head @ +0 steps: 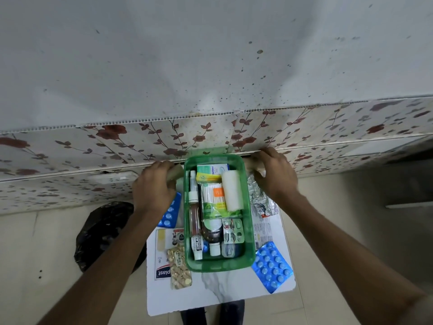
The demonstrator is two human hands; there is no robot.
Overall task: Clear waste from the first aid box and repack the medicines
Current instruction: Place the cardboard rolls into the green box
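Note:
A green see-through first aid box (248,231) stands on a small white marble-look table (222,294). It holds a white roll (230,191), a pack of cotton swabs (212,195), a brown bottle (194,216), a white tube (198,247), a blister strip (232,231) and a small carton (212,168). My left hand (152,186) is closed on a beige piece (175,172) at the box's far left corner. At the far right corner, my right hand (273,175) grips a similar beige piece (251,163). What these pieces are, I cannot tell.
Around the box on the table lie two blue blister packs (273,266) (171,212), a strip of gold tablets (180,268), a plaster carton (164,252), crumpled silver foil (260,198) and a printed leaflet (264,228). A black bag (103,233) sits on the floor, left. A floral wall panel (93,146) runs behind.

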